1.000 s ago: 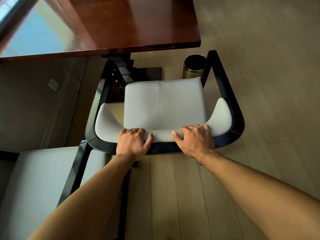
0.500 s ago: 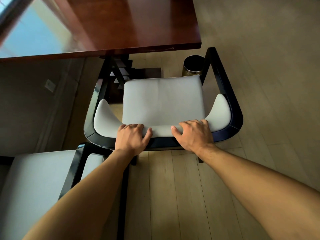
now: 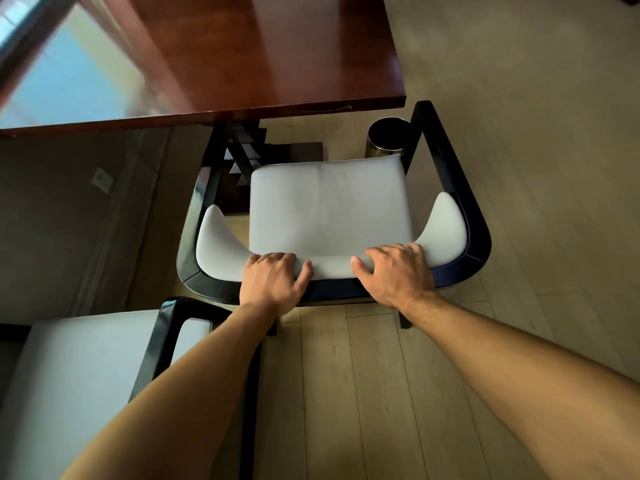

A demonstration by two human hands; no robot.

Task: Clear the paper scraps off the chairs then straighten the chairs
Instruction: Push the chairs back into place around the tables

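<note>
A dark-framed chair (image 3: 329, 206) with a pale grey seat and curved padded backrest stands in front of me, facing the table. Its seat shows no paper scraps. My left hand (image 3: 272, 280) grips the top of the backrest left of centre, fingers curled over the padding, thumb out to the right. My right hand (image 3: 398, 271) grips the same backrest right of centre in the same way. A second chair (image 3: 79, 368) of the same kind sits at the lower left, its seat bare where visible, partly hidden by my left forearm.
A glossy reddish-brown table (image 3: 249, 53) fills the upper left, its edge just beyond the chair's front. A dark cylindrical bin (image 3: 386, 138) stands on the floor by the chair's right front leg. Light wooden floor (image 3: 346, 393) lies below and to the right.
The chair has slid forward toward the table with both hands on its backrest. The second chair has come further into view at lower left.
</note>
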